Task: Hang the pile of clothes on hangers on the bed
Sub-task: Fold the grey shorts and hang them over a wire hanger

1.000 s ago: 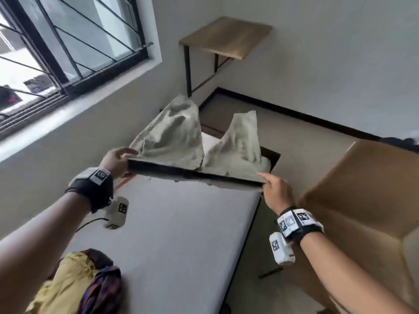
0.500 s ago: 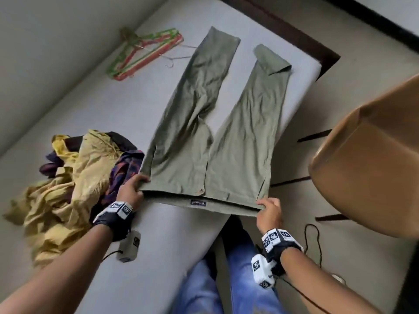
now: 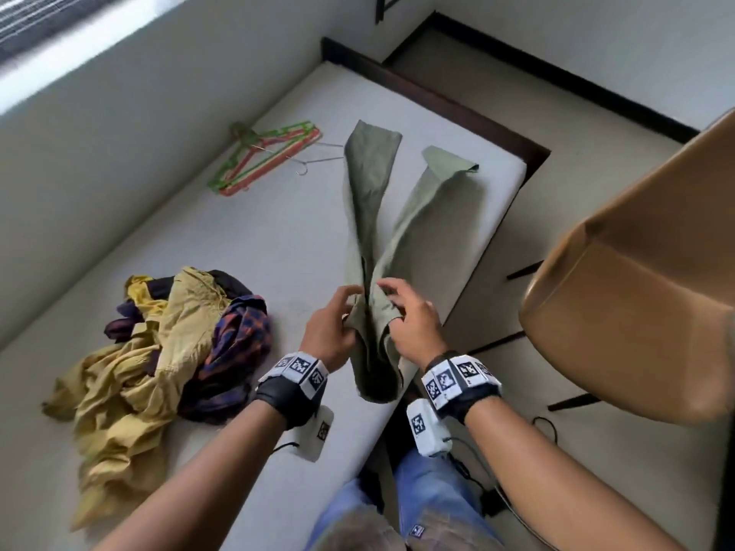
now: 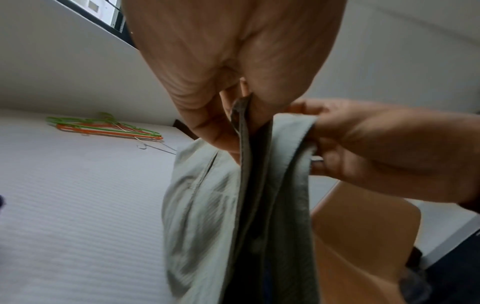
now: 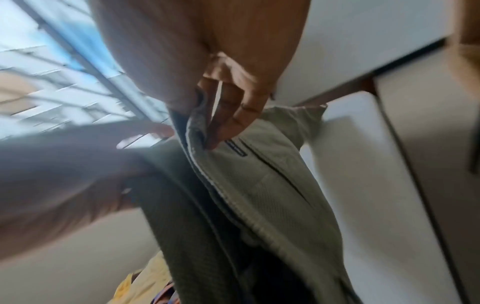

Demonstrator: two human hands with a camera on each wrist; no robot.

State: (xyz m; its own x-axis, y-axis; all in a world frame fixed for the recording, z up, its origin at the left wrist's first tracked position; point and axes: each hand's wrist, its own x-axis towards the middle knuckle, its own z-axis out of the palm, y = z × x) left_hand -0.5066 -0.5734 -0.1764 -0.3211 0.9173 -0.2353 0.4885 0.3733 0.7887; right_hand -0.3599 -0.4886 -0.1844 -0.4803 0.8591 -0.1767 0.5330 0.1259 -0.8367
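Head view alone shows hangers (image 3: 265, 157) beyond trousers (image 3: 401, 232).

Bed (image 3: 246, 248): pale mattress with fine ribbed texture, dark frame edge visible at the far end. On it: green trousers (image 3: 413, 216) with both legs laid flat toward the far end, right cuff folded over; the waist end is lifted off the near edge. Pile of clothes (image 3: 159, 344) at near left, yellow garments on top of dark and plaid ones. Bunch of hangers (image 3: 264, 159), green and orange, at far left by the wall, wire hooks pointing at the trousers.
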